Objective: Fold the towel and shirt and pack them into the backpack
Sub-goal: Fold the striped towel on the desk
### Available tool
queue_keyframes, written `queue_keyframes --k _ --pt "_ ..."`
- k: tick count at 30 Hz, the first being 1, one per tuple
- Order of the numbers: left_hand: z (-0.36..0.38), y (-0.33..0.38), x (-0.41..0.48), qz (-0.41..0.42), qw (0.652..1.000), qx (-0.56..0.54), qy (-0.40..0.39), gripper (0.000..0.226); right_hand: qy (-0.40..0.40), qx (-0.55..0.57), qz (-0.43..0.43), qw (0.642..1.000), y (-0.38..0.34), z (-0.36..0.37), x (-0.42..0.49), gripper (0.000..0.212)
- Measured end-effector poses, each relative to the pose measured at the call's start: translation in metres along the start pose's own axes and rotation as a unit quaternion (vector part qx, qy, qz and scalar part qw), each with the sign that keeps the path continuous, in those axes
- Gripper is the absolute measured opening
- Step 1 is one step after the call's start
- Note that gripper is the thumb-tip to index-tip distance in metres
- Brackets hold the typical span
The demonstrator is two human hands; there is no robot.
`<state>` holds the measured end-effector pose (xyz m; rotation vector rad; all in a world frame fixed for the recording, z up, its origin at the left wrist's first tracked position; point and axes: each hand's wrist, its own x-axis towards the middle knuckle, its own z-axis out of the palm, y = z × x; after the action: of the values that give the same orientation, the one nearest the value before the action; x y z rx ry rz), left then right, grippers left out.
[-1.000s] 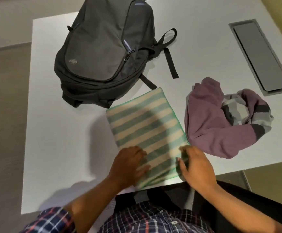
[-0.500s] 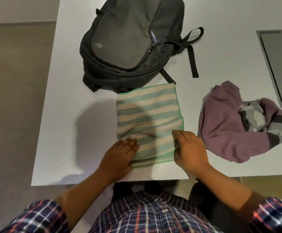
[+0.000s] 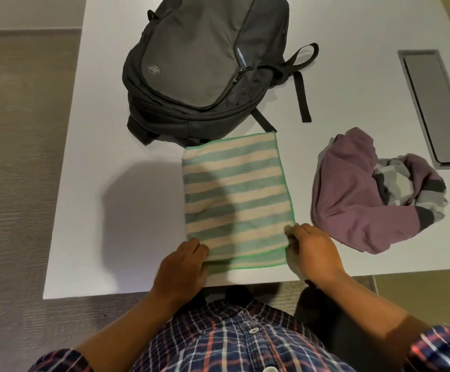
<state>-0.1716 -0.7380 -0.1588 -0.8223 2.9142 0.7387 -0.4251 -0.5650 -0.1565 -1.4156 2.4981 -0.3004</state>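
Towel (image 3: 234, 200): striped green and cream, folded to a rectangle, flat on the surface (image 3: 105, 210) at frame centre; its far edge touches the backpack.
Left grip (image 3: 182, 267): my left hand at the towel's near left corner, fingers curled onto the edge. I cannot tell whether they pinch the cloth or only press it.
Right grip (image 3: 312, 251): my right hand at the towel's near right corner, fingertips (image 3: 291, 232) bunched against the green hem. Whether they clamp it I cannot tell.
Backpack (image 3: 205, 63): dark grey, lying front side up at the upper centre of the frame, zips closed, straps trailing to the right.
Shirt (image 3: 366, 200): purple with grey stripes, crumpled in a heap right of the towel, apart from it, near my right hand.
Hatch (image 3: 438, 108): grey panel set in the surface, upper right.
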Motion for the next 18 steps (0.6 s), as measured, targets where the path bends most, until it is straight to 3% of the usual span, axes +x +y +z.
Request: queue_keyframes --k 3,6,11,15,18 --pt "-0.008 -0.001 -0.003 0.000 0.999 -0.014 0.041 0.010 0.051 0.095 0.000 0.994 -0.007 -0.016 -0.005 0.023" --pt "-0.010 -0.006 -0.011 -0.013 0.999 0.001 0.051 0.009 0.047 0.123 -0.055 0.990 -0.015 -0.026 -0.016 0.027" --pt "-0.005 -0.017 -0.028 -0.028 0.998 0.063 -0.011 0.019 -0.028 0.039 -0.090 0.995 -0.017 -0.010 -0.026 0.034" --pt "-0.002 -0.020 -0.031 -0.009 0.995 0.096 -0.033 0.022 -0.121 -0.072 -0.067 0.988 -0.016 0.004 -0.023 0.061" --pt "0.000 -0.017 -0.023 0.012 0.994 0.096 -0.045 0.030 -0.114 -0.064 -0.066 0.989 -0.017 0.006 -0.019 0.057"
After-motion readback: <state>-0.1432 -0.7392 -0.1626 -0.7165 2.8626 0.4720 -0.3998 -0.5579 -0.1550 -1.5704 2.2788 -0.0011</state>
